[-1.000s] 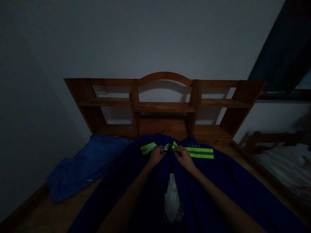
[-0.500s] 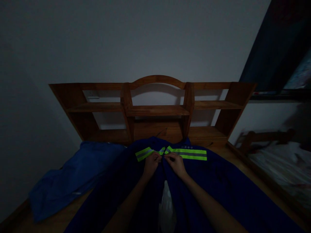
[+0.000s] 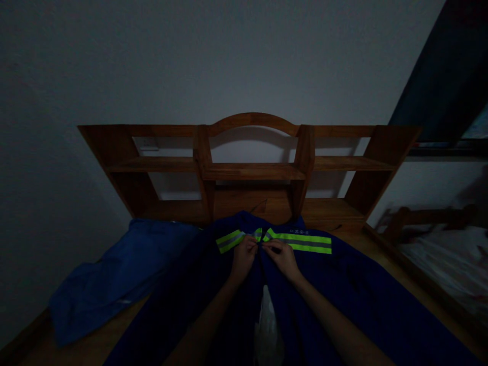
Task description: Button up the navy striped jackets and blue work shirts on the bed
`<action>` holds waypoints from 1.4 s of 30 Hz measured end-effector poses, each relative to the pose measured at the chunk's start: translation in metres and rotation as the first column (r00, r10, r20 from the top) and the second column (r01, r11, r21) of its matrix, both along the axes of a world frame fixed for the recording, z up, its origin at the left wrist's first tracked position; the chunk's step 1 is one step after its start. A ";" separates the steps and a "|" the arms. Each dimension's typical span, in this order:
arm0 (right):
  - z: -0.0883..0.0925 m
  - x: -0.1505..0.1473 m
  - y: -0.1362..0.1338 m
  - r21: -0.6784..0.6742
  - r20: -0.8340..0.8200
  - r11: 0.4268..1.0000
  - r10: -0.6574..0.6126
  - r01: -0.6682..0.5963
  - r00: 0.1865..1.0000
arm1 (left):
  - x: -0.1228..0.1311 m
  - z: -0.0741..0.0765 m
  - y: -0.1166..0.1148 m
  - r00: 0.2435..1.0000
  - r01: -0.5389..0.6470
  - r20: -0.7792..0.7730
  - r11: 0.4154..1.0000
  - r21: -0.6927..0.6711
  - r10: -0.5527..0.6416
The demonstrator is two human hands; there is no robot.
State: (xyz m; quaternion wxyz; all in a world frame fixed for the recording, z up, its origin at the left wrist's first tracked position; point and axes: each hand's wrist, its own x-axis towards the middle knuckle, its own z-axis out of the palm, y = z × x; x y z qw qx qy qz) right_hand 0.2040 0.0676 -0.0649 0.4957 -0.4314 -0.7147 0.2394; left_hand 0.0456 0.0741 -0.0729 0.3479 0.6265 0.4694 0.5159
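A dark blue jacket [image 3: 343, 284] lies spread out, its collar toward the wooden shelf. A yellow-green reflective strip [image 3: 305, 242] with a grey middle band crosses its chest on both sides of the front opening. My left hand [image 3: 244, 254] pinches the left front edge just below the strip. Opposite it, my right hand [image 3: 281, 256] pinches the right front edge, its fingertips close to those of the left. Whether a button or fastener sits between the fingers is too dark to tell. Lower down, the front parts over something whitish [image 3: 268, 325].
Beyond the collar stands a wooden shelf unit [image 3: 253, 172] against the wall. A lighter blue cloth [image 3: 114, 277] lies crumpled at the left on the wooden surface [image 3: 102, 333]. At the right, past a wooden edge, is a whitish plastic-looking heap [image 3: 453, 254].
The whole view has shifted slightly, so things sit a little further right. Both hands keep their pinch on the jacket's front edges, with only slight finger movement.
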 end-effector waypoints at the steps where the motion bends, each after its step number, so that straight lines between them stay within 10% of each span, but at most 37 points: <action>1: -0.001 0.000 0.000 0.000 -0.008 1.000 -0.009 0.009 1.000 | 0.000 0.000 0.000 1.000 0.013 0.003 1.000 0.003 -0.013; 21: -0.002 0.004 0.004 -0.126 -0.147 0.990 0.049 -0.068 0.988 | -0.001 0.018 -0.010 0.985 0.144 -0.105 0.988 0.060 -0.137; 42: 0.000 0.003 -0.002 -0.035 -0.038 0.998 0.042 -0.043 0.998 | -0.001 -0.006 0.005 0.991 0.104 0.093 0.993 -0.055 -0.099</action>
